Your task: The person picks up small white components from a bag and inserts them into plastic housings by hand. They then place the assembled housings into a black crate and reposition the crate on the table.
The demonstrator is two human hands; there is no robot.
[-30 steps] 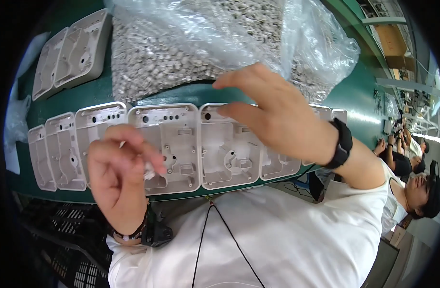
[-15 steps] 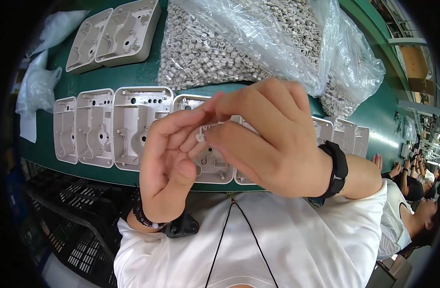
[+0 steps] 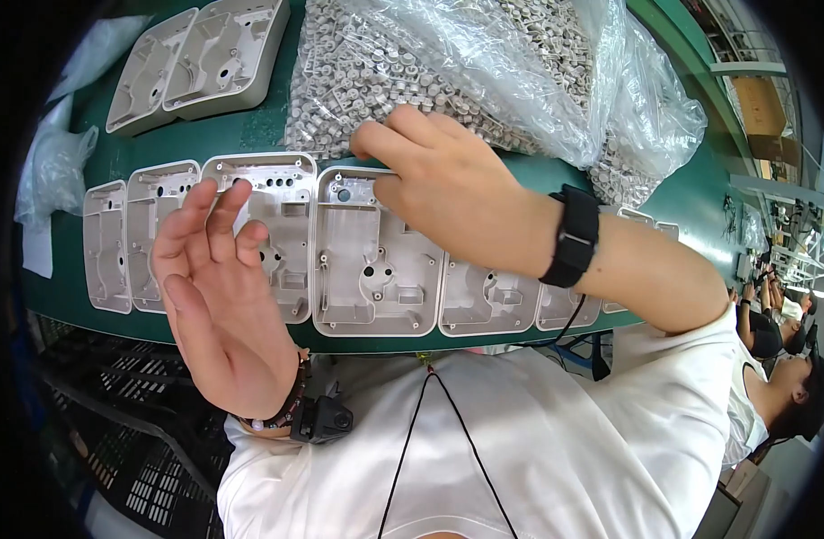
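Note:
My left hand (image 3: 228,305) is raised palm up on the left, fingers bent and thumb apart, in front of several open plastic housings. No object shows clearly in it. My right hand (image 3: 443,171) hovers by the back edge of a beige housing (image 3: 340,260), just short of the bagged parts. Its fingers curl downward, and whatever they hold is hidden under them. The housing has round holes, screw posts and inner walls. Beyond it, small grey-white plastic parts (image 3: 340,99) fill a clear plastic bag (image 3: 502,72).
More beige housings, such as this one (image 3: 488,296), line the green table's near edge. Two deeper housings (image 3: 223,67) stand back left. Crumpled clear bags (image 3: 57,166) lie at far left. A black crate (image 3: 142,404) is below left. Another person (image 3: 771,395) sits at right.
My hands have moved apart: the left moved left and opened out, the right moved up toward the bag. The small white part pinched between them is no longer visible.

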